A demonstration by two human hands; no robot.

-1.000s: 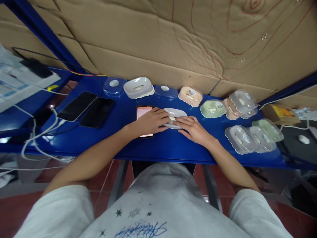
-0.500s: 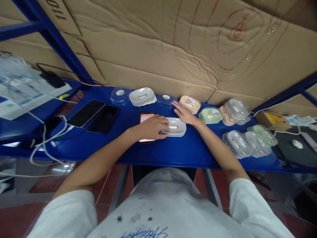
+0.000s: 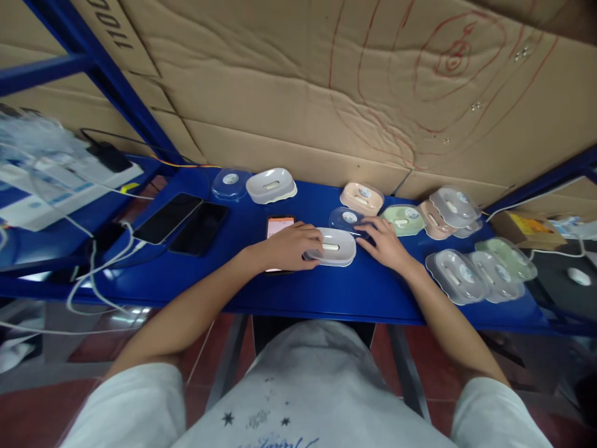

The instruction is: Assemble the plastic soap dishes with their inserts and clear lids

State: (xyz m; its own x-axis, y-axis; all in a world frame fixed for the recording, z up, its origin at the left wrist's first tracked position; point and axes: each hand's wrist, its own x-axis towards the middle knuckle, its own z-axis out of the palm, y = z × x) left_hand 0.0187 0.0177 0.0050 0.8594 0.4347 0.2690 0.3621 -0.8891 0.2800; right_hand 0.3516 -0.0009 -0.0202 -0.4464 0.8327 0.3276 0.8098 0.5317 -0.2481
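Note:
My left hand [image 3: 296, 246] is closed on the left end of a light grey oval soap dish [image 3: 342, 244], which has a pale bar-shaped piece in its middle. My right hand [image 3: 382, 241] grips the right end of a clear plastic lid [image 3: 342, 217] with a round sticker. The lid is just behind the dish, close to its far rim. A lit phone [image 3: 281, 223] lies partly under my left hand. Behind the lid sits a peach soap dish [image 3: 357, 198] with a clear cover, and a green one [image 3: 403, 220] is just beyond my right fingers.
Another clear lid [image 3: 229, 185] and a grey dish [image 3: 272, 185] are at the back left. Two dark phones [image 3: 168, 218] lie left, near white cables [image 3: 100, 274]. Several covered dishes [image 3: 457, 275] crowd the right. A cardboard wall [image 3: 280, 81] closes the back.
My right hand has drawn the clear lid from the back row toward the right and nearer, up to the grey dish. My left hand stays on the dish. The view has shifted slightly.

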